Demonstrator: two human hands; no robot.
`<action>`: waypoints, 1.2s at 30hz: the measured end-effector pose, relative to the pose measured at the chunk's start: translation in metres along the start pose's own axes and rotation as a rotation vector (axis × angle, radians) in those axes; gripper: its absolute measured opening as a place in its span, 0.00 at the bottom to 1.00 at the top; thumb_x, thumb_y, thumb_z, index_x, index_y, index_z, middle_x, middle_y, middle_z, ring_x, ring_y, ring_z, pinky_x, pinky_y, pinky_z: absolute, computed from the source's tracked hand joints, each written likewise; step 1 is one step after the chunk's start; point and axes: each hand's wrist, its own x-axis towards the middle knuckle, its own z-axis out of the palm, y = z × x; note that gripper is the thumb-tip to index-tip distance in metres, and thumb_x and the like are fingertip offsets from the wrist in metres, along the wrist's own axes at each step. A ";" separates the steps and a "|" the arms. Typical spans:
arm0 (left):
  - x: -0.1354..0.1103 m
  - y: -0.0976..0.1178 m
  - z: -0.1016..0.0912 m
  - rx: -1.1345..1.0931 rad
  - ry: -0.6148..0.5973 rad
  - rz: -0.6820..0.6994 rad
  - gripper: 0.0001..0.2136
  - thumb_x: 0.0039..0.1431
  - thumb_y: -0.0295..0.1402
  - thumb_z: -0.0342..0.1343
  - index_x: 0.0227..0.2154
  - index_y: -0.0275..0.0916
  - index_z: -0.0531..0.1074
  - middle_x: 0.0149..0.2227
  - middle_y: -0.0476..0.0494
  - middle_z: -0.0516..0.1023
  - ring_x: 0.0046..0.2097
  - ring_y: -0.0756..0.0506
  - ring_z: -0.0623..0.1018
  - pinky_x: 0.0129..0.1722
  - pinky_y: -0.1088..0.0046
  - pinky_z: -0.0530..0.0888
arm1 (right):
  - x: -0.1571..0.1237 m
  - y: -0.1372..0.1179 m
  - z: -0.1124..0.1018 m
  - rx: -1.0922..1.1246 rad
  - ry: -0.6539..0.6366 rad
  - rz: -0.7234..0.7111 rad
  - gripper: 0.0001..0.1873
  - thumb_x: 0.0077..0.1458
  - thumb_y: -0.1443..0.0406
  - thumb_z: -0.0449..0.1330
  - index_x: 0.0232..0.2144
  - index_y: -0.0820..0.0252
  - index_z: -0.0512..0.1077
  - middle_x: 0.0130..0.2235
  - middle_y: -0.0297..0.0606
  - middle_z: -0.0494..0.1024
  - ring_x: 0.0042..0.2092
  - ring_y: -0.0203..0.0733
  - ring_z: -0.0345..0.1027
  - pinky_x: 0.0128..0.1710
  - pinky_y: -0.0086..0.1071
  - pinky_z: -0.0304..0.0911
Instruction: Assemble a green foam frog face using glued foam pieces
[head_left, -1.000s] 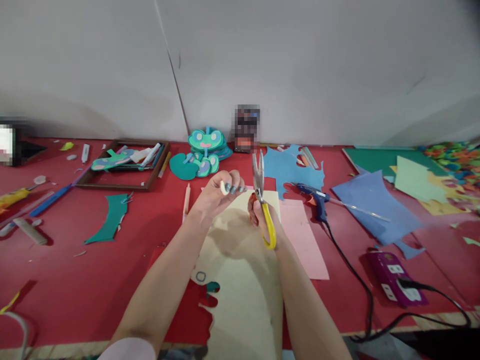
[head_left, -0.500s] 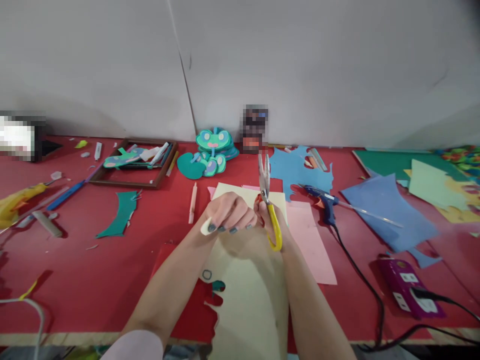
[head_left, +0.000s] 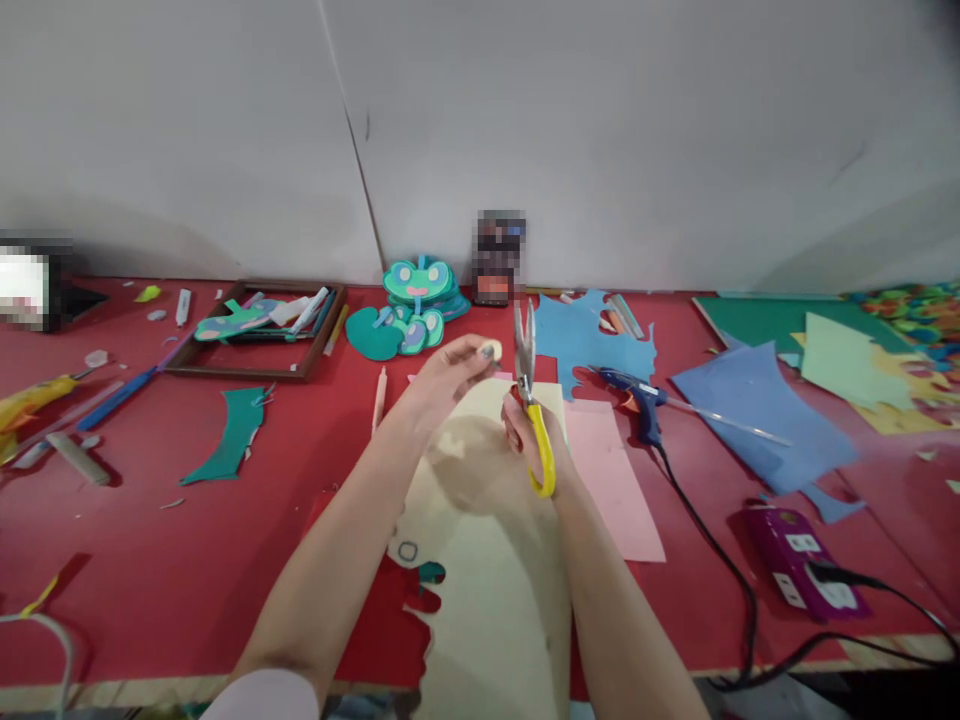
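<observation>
My left hand (head_left: 457,370) pinches a small rounded cream cut-out (head_left: 491,350) between thumb and fingers, just left of the scissor blades. In my right hand (head_left: 551,430) are the yellow-handled scissors (head_left: 526,365), held upright with the blades slightly apart. Below both hands lies a large cream sheet (head_left: 495,600) with a scalloped, cut left edge and a small circle drawn near it. A pink sheet (head_left: 619,490) lies to the right, partly under the cream one.
Teal frog-like cut-outs (head_left: 420,285) and a phone (head_left: 499,260) are at the back wall. A wooden frame (head_left: 255,372) with markers lies left. To the right are a blue glue gun (head_left: 634,390), blue sheets (head_left: 757,410) and a purple power strip (head_left: 802,560) with black cords.
My left hand has turned and risen, bringing the cream cut-out up beside the scissor blades. The scissors stay upright in my right hand. The whole view has shifted slightly.
</observation>
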 end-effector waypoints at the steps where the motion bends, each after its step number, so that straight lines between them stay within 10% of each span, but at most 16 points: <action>1: 0.003 0.004 0.000 0.065 0.111 -0.012 0.17 0.39 0.48 0.63 0.26 0.41 0.71 0.29 0.49 0.73 0.32 0.50 0.73 0.39 0.69 0.70 | 0.001 0.002 0.000 0.011 0.040 0.006 0.20 0.53 0.48 0.53 0.23 0.57 0.59 0.18 0.27 0.55 0.20 0.32 0.50 0.19 0.28 0.49; 4: 0.006 0.012 -0.003 0.363 0.229 0.015 0.15 0.42 0.45 0.62 0.29 0.38 0.74 0.31 0.46 0.77 0.34 0.48 0.74 0.38 0.70 0.70 | 0.006 0.008 0.000 0.068 0.132 0.006 0.17 0.51 0.51 0.56 0.24 0.57 0.62 0.18 0.27 0.58 0.20 0.31 0.52 0.20 0.28 0.52; 12: -0.002 0.004 0.002 0.851 -0.126 0.038 0.07 0.48 0.36 0.58 0.29 0.39 0.75 0.32 0.44 0.78 0.34 0.46 0.75 0.35 0.69 0.69 | 0.024 0.017 -0.003 0.271 0.289 -0.091 0.18 0.45 0.54 0.61 0.35 0.58 0.68 0.35 0.38 0.74 0.30 0.36 0.67 0.27 0.30 0.62; 36: -0.002 -0.002 0.018 0.856 -0.082 0.042 0.05 0.49 0.34 0.56 0.26 0.37 0.72 0.30 0.45 0.76 0.35 0.46 0.74 0.35 0.70 0.68 | 0.023 0.020 -0.005 0.233 0.302 -0.190 0.12 0.45 0.60 0.62 0.31 0.58 0.64 0.30 0.33 0.71 0.33 0.37 0.68 0.38 0.36 0.64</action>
